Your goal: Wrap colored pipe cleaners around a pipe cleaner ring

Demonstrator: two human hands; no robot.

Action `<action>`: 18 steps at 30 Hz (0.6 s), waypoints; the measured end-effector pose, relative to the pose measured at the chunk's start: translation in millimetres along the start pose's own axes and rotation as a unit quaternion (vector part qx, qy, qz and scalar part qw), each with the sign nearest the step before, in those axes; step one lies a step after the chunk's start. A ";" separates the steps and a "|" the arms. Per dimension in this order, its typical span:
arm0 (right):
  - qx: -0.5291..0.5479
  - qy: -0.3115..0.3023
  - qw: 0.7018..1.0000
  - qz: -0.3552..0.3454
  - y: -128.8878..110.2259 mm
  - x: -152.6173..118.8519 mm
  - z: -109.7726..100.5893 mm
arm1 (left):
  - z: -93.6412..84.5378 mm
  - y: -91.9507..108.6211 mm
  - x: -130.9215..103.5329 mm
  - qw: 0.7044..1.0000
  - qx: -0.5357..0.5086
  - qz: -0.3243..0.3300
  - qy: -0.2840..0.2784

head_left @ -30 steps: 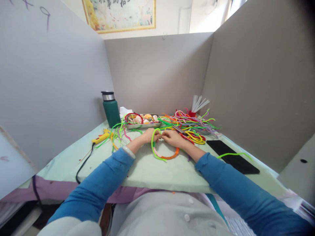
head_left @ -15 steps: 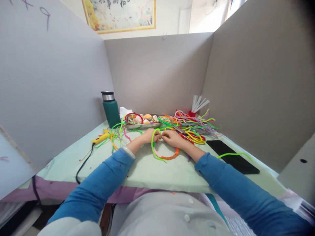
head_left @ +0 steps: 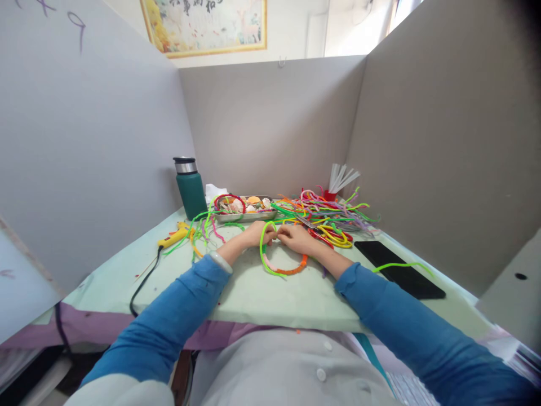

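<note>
A ring wrapped in colored fuzzy stems (head_left: pixel 291 271), with orange, pink and green sections, is held just over the table. My left hand (head_left: pixel 258 233) is closed on the ring's far left part, where a bright green pipe cleaner (head_left: pixel 262 260) curves up and around in a loose loop. Close beside it, my right hand (head_left: pixel 295 237) is pinched at the same spot, its fingertips nearly touching those of my left hand. The fingers hide the exact piece between them.
Beyond my hands are a metal tray (head_left: pixel 253 216) of shells, a pile of pipe cleaners (head_left: pixel 329 211) with scissors, and a red cup (head_left: pixel 330 195) of white sticks. A green bottle (head_left: pixel 191 192) and yellow glue gun (head_left: pixel 174 237) stand left; a black phone (head_left: pixel 399 270) lies right.
</note>
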State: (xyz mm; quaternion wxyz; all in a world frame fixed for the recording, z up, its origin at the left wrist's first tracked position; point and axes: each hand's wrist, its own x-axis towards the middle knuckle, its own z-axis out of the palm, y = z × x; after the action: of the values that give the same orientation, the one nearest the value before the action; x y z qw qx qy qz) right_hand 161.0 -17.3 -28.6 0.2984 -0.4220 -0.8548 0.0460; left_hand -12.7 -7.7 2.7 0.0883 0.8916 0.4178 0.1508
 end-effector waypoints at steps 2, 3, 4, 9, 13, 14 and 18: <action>-0.002 -0.001 1.000 0.003 0.0 -0.2 -0.2 | 0.0 0.0 0.3 1.000 0.003 -0.002 0.002; -0.002 -0.002 1.000 0.003 0.0 -0.3 -0.3 | -0.2 0.2 0.3 1.000 0.003 -0.003 0.002; -0.001 -0.002 1.000 0.002 0.0 -0.4 -0.4 | -0.4 0.4 0.2 1.000 0.003 -0.002 0.003; 0.004 0.001 1.000 -0.003 -0.7 -0.7 -1.2 | -1.8 2.4 -2.5 1.000 -0.019 0.001 0.009; 0.008 0.005 1.000 -0.006 -1.8 -0.7 -1.7 | -2.3 3.7 -4.8 0.999 -0.042 -0.008 0.016; 0.009 0.006 1.000 -0.006 -2.0 -0.7 -1.8 | -2.4 4.0 -5.1 0.999 -0.045 -0.010 0.018; 0.021 0.010 1.000 -0.005 -2.4 -0.7 -1.7 | -3.2 4.3 -4.5 0.999 -0.049 -0.015 0.016</action>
State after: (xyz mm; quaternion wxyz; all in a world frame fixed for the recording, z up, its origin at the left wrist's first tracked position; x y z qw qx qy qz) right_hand 160.6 -19.7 -26.7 0.3160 -0.4119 -0.8527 0.0586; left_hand -13.4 -13.8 6.1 0.1274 0.8770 0.4250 0.1843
